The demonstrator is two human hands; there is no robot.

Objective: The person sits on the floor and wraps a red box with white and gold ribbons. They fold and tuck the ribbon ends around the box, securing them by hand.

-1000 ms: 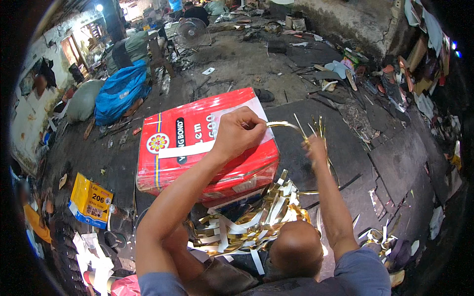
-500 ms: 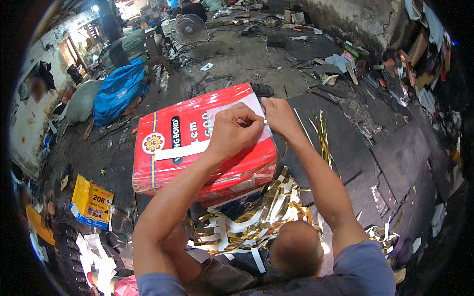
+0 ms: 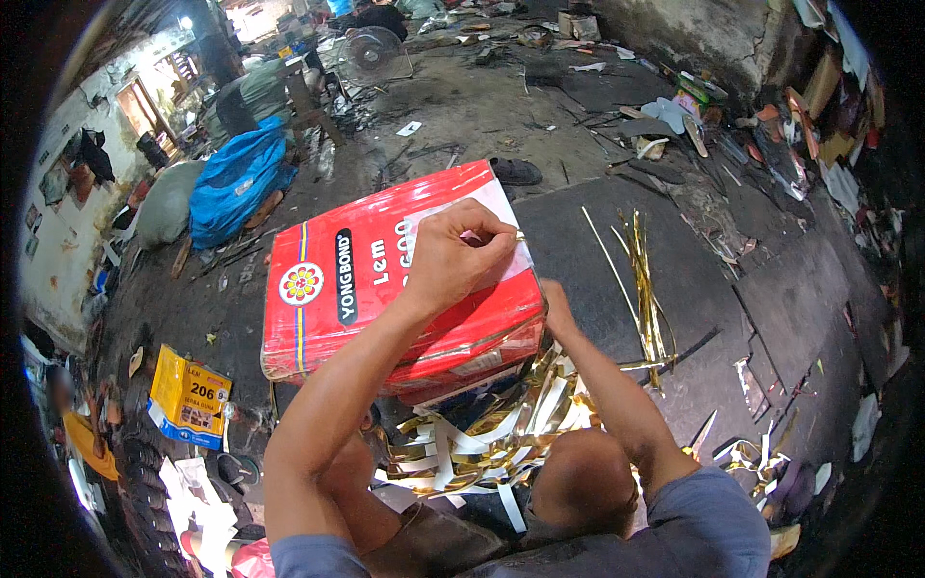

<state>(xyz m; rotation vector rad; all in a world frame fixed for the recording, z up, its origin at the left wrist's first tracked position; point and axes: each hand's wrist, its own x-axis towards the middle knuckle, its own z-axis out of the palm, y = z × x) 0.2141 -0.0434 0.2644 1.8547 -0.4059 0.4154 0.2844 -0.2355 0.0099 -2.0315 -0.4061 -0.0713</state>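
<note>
A red carton (image 3: 318, 352) stands in front of me, with a pale sheet (image 3: 496, 197) lying over the right part of its top. My left hand (image 3: 458, 252) is over that sheet, thumb and fingertips pinched together near the box's right edge. A tiny light-coloured bit shows at the fingertips, too small to name. My right hand (image 3: 556, 306) is low beside the box's right side, its fingers mostly hidden. Between the box and my knees lies a heap of gold and white strips (image 3: 540, 424). Several long thin gold strips (image 3: 644, 289) rest on the dark floor to the right.
A yellow and blue printed packet (image 3: 188, 395) lies at the left. Farther off are a blue plastic sack (image 3: 236, 183), a fan (image 3: 374, 56) and a dark sandal (image 3: 516, 171) behind the box. Scraps and shoe soles (image 3: 665, 114) litter the far right.
My right hand has left my left hand's fingertips and come down and nearer, beside the box. The white strip that lay across the box top under my left forearm is gone from there.
</note>
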